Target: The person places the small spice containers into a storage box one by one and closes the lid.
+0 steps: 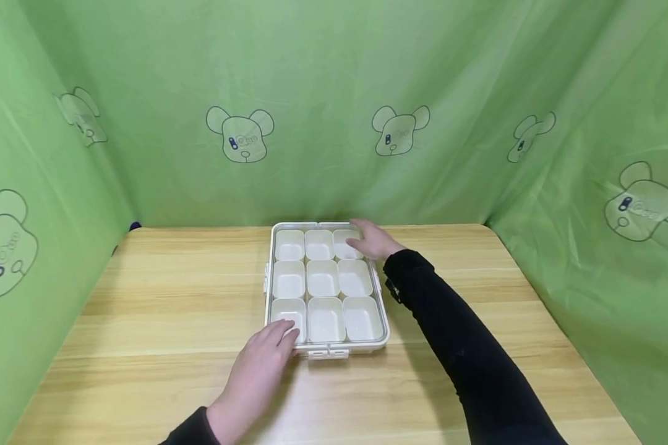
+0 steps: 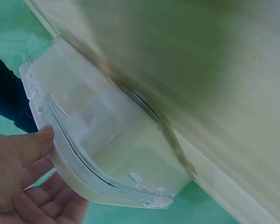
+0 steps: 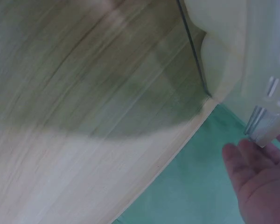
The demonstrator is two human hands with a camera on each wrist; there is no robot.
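Observation:
A clear storage box (image 2: pixel 126 135) stands on the table in front of me, holding white square cups (image 1: pixel 323 278) in rows. Its lid (image 1: pixel 388 330) has a white rim and a see-through panel over the cups. My left hand (image 1: pixel 264 358) holds the near left corner of the lid. The left wrist view shows the thumb on the rim's outer edge and bent fingers over the top. At the far right corner, my right hand (image 1: pixel 374 240) spans the rim with thumb and fingers. In the right wrist view its fingertips meet a clip (image 3: pixel 266 126).
The wooden table (image 1: pixel 178 284) stretches to both sides of the box. Green cloth (image 1: pixel 323 74) with bear-head prints hangs behind the table and at both sides. A white clip (image 1: pixel 328 354) sits on the box's near side.

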